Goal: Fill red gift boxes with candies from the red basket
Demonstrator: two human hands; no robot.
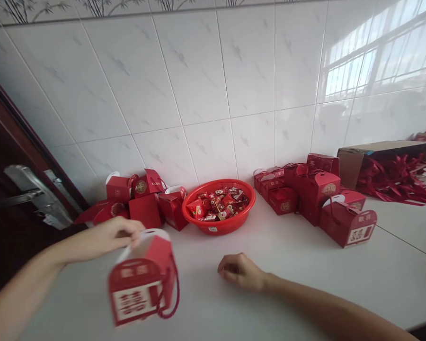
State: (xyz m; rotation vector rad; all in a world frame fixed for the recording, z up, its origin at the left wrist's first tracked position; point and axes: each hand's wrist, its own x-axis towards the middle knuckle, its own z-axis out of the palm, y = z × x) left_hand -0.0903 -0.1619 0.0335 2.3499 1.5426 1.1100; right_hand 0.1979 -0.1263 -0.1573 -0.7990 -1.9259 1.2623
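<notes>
My left hand (122, 234) grips the top edge of a red gift box (138, 279) at the lower left. The box's lid flaps stand open, and a dark red cord handle hangs down its right side. A white panel with red characters marks its front. My right hand (243, 272) rests by the white table surface with its fingers curled in; whether anything small is inside them is hidden. Beyond it stands a red plastic basket (216, 228) filled with wrapped candies (220, 203).
Several red boxes (145, 210) lie in a pile at the back left. More boxes (348, 225) are grouped at the right. A cardboard carton (351, 166) spills dark red ribbons (394, 180) at the far right. A tiled wall (206, 94) bounds the table, with a door handle (24, 189) at left.
</notes>
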